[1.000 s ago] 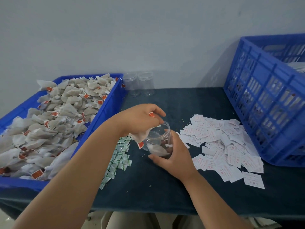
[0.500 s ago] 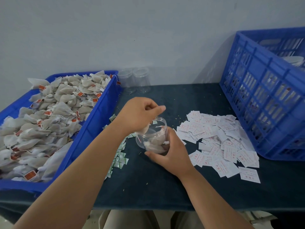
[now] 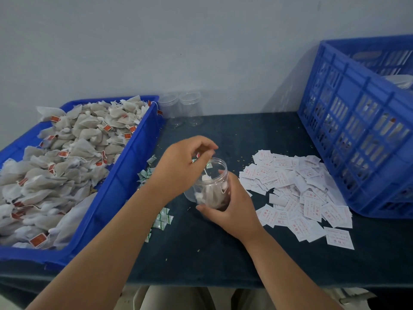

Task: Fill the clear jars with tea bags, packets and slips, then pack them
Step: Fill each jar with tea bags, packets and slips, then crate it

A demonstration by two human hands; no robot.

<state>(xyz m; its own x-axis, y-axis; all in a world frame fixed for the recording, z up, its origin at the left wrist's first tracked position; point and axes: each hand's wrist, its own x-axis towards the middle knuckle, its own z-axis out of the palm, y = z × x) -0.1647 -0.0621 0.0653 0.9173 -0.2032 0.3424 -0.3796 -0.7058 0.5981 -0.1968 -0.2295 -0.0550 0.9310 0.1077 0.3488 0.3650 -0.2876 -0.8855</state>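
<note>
1. My right hand (image 3: 232, 206) is gripping the clear round plastic jar (image 3: 209, 189) near the middle of the dark cloth desk (image 3: 223, 242), with my fingers wrapped round its side.
2. My left hand (image 3: 181, 168) is hanging over the jar's open mouth with its fingers curled. I cannot tell if they are pinching a string.
3. A few white tea bags (image 3: 210, 196) are lying inside the jar, so I think filling is only starting.
4. The small green-and-white packets (image 3: 163, 220) beside the blue plastic bin (image 3: 125, 182) at the left edge are waiting to go in. So are the white paper slips (image 3: 297, 186) toward the right edge.
5. Two empty clear jars (image 3: 181, 108) are standing at the back edge.
6. The tall blue slatted crate (image 3: 357, 135) at the right edge is waiting for packing.
</note>
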